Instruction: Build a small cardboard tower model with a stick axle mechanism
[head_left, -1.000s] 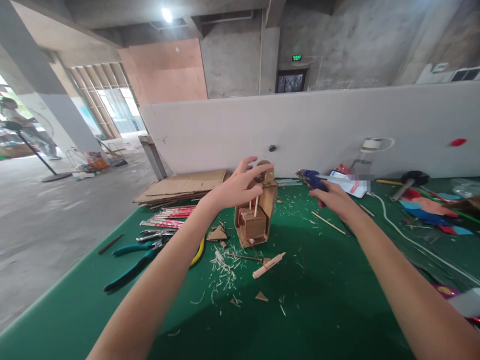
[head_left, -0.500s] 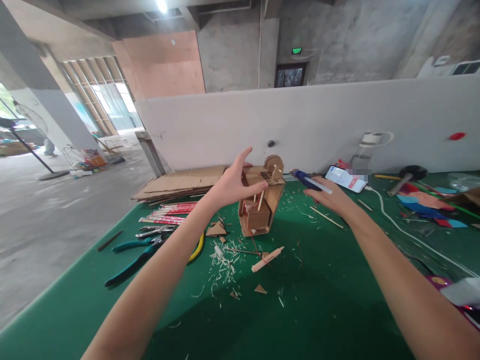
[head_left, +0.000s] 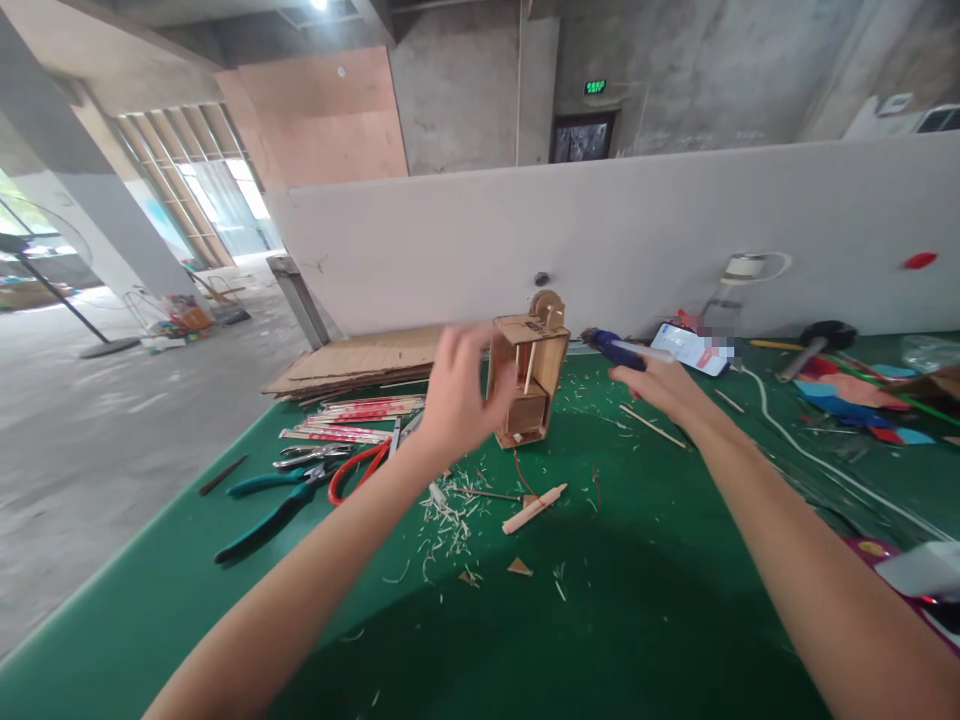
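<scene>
Cardboard model (head_left: 528, 380) gripped by left hand (head_left: 457, 395) fingers.

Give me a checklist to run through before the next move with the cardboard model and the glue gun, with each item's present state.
1. Small brown cardboard model stands upright on the green table: ok.
2. Left hand steadies the model's left side: ok, though blurred.
3. Right hand grips the blue glue gun: cannot tell; the fingers are at it.
4. White cable lies apart from the model: ok.
5. Table around the model free of scraps: not ok; pale wood shavings and a wooden peg lie there.
</scene>
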